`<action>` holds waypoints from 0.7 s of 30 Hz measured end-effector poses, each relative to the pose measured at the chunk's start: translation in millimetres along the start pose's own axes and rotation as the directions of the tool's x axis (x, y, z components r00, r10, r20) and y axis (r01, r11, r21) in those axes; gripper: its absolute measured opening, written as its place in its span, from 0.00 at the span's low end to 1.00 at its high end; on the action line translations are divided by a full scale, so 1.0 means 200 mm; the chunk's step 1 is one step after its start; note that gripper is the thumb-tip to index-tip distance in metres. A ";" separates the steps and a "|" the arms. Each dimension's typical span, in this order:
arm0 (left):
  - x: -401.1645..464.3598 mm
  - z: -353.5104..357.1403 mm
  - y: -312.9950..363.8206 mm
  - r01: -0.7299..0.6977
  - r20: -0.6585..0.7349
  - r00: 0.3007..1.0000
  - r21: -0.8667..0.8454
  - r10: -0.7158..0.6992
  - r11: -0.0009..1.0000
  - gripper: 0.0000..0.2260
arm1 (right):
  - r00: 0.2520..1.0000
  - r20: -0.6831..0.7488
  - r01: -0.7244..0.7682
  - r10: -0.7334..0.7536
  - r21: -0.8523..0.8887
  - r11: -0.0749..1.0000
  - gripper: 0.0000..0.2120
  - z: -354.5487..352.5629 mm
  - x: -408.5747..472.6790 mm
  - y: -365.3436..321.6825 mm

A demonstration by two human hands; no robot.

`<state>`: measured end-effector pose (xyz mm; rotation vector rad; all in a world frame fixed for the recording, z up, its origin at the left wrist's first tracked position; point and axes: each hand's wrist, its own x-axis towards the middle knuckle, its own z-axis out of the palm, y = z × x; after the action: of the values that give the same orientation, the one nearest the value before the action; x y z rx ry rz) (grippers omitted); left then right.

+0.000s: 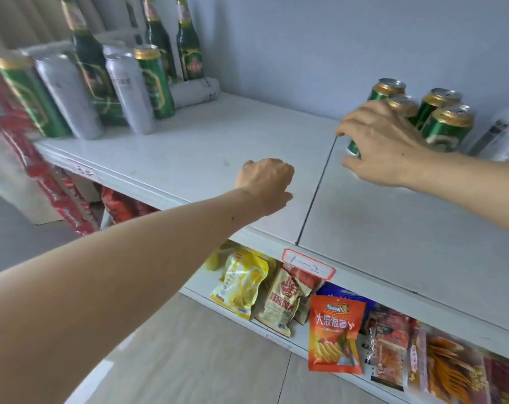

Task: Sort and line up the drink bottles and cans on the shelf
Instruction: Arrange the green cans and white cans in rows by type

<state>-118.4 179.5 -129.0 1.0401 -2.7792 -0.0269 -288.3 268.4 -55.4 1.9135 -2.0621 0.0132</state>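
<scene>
Four green cans stand clustered at the shelf back, the right hand with fingers spread around the nearest, the left hand curled empty, bottles and silver cans well beyond it.

Green/gold cans; silver cans; white shelf.

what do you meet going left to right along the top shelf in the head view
Upright mix of green and silver cans with tall green glass bottles behind → silver can lying on its side → curled left hand → right hand on a green gold-topped can → silver cans at the right edge
</scene>
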 end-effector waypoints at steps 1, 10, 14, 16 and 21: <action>-0.03 -0.02 -0.10 0.019 -0.001 1.000 0.009 -0.019 1.000 0.12 | 1.000 0.000 0.013 -0.013 0.009 1.000 0.22 0.00 0.06 -0.08; -0.26 -0.13 -0.96 0.114 -0.002 0.993 0.082 -0.114 0.990 0.13 | 0.997 -0.018 0.071 -0.070 0.051 0.996 0.24 0.02 0.56 -0.78; -0.31 -0.16 -1.25 0.161 0.008 0.987 0.094 -0.162 0.982 0.14 | 0.996 -0.042 0.084 -0.081 0.077 0.994 0.24 -0.02 0.78 -1.00; -0.32 -0.18 -1.37 0.191 0.014 0.981 0.087 -0.193 0.978 0.14 | 0.995 -0.050 0.096 -0.092 0.085 0.992 0.25 -0.05 0.89 -1.09; -0.24 -0.17 -1.60 0.285 -0.002 0.959 -0.016 -0.285 0.958 0.17 | 0.988 -0.072 0.140 -0.133 0.110 0.984 0.24 -0.09 1.19 -1.26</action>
<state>130.3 -29.0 -127.5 1.4252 -2.5958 -0.0827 -50.6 17.2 -34.7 2.0912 -1.9223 0.1631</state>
